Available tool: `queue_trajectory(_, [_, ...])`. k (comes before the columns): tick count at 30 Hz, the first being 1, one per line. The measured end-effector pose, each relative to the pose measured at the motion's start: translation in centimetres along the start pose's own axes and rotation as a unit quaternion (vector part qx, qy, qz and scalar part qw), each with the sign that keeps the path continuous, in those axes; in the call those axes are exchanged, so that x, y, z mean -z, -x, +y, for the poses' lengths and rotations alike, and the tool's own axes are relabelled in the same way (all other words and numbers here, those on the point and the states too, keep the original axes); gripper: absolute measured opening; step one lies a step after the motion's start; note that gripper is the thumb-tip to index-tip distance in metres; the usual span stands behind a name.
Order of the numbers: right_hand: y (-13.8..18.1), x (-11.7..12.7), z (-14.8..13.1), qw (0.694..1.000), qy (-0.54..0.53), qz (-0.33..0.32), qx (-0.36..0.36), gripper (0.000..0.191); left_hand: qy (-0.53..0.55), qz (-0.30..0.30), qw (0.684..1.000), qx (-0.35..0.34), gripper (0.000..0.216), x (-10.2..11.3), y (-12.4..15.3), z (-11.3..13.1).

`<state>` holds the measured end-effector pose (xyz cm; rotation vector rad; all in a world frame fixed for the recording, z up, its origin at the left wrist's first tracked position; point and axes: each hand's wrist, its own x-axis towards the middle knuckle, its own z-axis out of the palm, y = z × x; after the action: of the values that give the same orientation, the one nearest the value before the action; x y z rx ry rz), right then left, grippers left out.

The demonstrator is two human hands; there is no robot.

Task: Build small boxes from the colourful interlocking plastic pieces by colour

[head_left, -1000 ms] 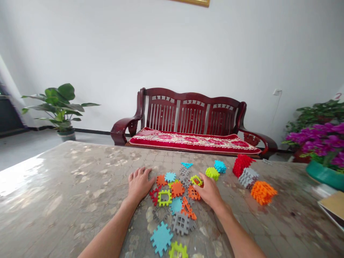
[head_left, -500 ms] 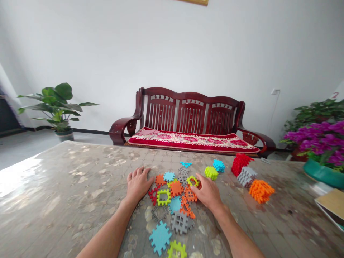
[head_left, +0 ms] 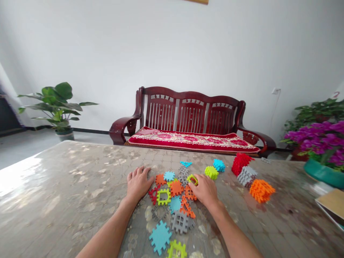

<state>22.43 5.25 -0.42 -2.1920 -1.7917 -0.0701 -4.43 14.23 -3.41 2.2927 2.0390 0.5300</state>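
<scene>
A scatter of flat interlocking plastic tiles (head_left: 176,193) in orange, blue, green, grey and red lies on the marbled table (head_left: 67,190) in front of me. My left hand (head_left: 138,182) rests flat on the table at the left edge of the scatter, fingers stretched out. My right hand (head_left: 205,189) is over the right side of the pile, its fingers curled onto a green frame tile (head_left: 191,178). A large blue tile (head_left: 160,237) and a grey tile (head_left: 182,222) lie nearest me.
Assembled tile cubes stand to the right: red (head_left: 240,163), grey (head_left: 246,175), orange (head_left: 261,190), plus small green (head_left: 211,172) and blue (head_left: 219,165) ones. A purple flower pot (head_left: 322,172) and book (head_left: 331,206) sit at right. A wooden bench (head_left: 188,122) stands behind.
My right hand has slid a little left and its fingers have closed onto the green frame tile. The left hand has stayed put.
</scene>
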Motion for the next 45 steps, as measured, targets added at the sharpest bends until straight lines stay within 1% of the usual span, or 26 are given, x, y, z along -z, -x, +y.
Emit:
queue_trajectory(3, [0.0,-0.4,0.0,1.0,0.001,0.017,0.011,0.036,-0.001,-0.003,1.0,0.001,0.047,0.0,0.0,0.1])
queue_trajectory(6, [0.0,-0.9,0.1,0.998,-0.006,0.05,0.025,0.037,-0.001,-0.004,1.0,0.002,0.047,0.0,0.0,0.1])
queue_trajectory(10, [-0.4,-0.9,1.1,0.988,-0.048,0.139,0.043,0.039,-0.001,-0.003,1.0,0.001,0.047,0.1,0.0,0.1])
queue_trajectory(12, [-0.9,-0.3,2.2,0.981,-0.061,0.181,0.023,0.042,-0.002,-0.002,1.0,0.002,0.046,0.2,0.1,0.1])
queue_trajectory(14, [-1.4,0.3,3.7,0.979,-0.044,0.197,-0.017,0.045,-0.002,-0.002,1.0,0.002,0.045,0.4,0.2,0.2])
queue_trajectory(17, [-2.0,1.0,6.0,0.98,0.013,0.183,-0.075,0.047,-0.002,0.0,1.0,0.002,0.045,0.5,0.2,0.3])
queue_trajectory(21, [-2.2,1.1,7.8,0.978,0.065,0.167,-0.105,0.044,0.002,0.004,1.0,0.002,0.045,0.3,0.1,0.2])
queue_trajectory(25, [-2.2,1.0,7.9,0.977,0.09,0.159,-0.107,0.041,0.001,0.004,1.0,0.001,0.047,0.0,0.1,0.0])
queue_trajectory(29, [-2.3,1.0,7.4,0.978,0.1,0.143,-0.113,0.045,0.005,0.004,1.0,0.0,0.046,0.0,0.0,0.0])
queue_trajectory(35, [-2.3,0.6,7.2,0.98,0.079,0.113,-0.142,0.069,-0.004,0.003,1.0,0.003,0.046,0.1,0.1,0.1])
queue_trajectory(37, [-2.2,0.6,7.2,0.979,0.065,0.12,-0.152,0.074,-0.008,0.001,1.0,0.004,0.046,0.2,0.2,0.1])
queue_trajectory(38, [-2.1,0.6,7.2,0.977,0.058,0.137,-0.151,0.074,-0.008,-0.001,1.0,0.003,0.045,0.2,0.2,0.2])
queue_trajectory(40, [-2.0,0.7,6.9,0.973,0.039,0.187,-0.13,0.068,-0.006,-0.001,1.0,0.002,0.045,0.2,0.2,0.2])
queue_trajectory(41, [-2.0,0.7,6.5,0.972,0.019,0.207,-0.108,0.061,-0.005,-0.001,1.0,0.0,0.045,0.2,0.1,0.2])
queue_trajectory(42, [-1.9,0.6,5.9,0.974,-0.009,0.213,-0.079,0.052,-0.003,-0.001,1.0,0.0,0.045,0.2,0.1,0.2])
queue_trajectory(43, [-1.8,0.5,5.2,0.977,-0.046,0.202,-0.046,0.043,-0.002,-0.001,1.0,0.0,0.045,0.2,0.1,0.2])
queue_trajectory(45, [-1.6,0.0,3.2,0.983,-0.123,0.136,0.026,0.032,0.001,-0.002,1.0,0.001,0.045,0.2,0.1,0.2])
